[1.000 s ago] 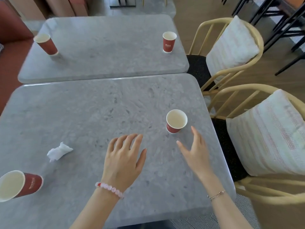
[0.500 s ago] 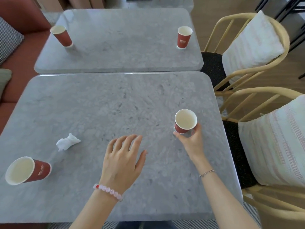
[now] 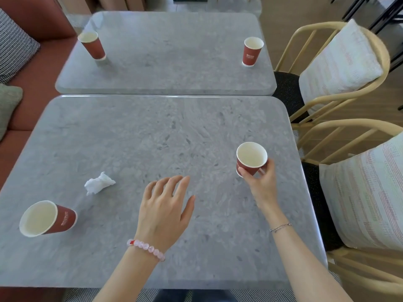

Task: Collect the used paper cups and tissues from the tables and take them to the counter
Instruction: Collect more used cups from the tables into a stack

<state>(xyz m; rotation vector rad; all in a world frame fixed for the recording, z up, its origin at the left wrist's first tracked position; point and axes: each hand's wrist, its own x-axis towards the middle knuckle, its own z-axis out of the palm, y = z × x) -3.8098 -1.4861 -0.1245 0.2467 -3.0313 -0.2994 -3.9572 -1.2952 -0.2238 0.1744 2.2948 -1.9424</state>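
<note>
Right hand (image 3: pixel 260 184), palm turned inward, fingers and thumb wrapped around the lower wall of a small red paper cup with a white interior (image 3: pixel 251 159); the cup stands upright with its mouth open to the camera, near the right edge of the near grey stone-patterned table (image 3: pixel 152 138). Whether its base touches the tabletop cannot be told. Left hand (image 3: pixel 164 211), palm down, fingers loosely spread and slightly curled, holding nothing, poised over the middle of the same table; contact with the surface cannot be judged. A pink bead bracelet (image 3: pixel 146 248) circles the left wrist, a thin chain bracelet (image 3: pixel 280 227) the right. To the left of the left hand lies a crumpled white tissue (image 3: pixel 99 183), and nearer the table's left corner a second red paper cup (image 3: pixel 46 217), seen tilted by the wide lens. On the far grey table (image 3: pixel 170 59) stand two more red paper cups, one at the left (image 3: pixel 91 45) and one at the right (image 3: pixel 252 51). Two cushioned wooden chairs (image 3: pixel 340 68) stand along the right side.
</note>
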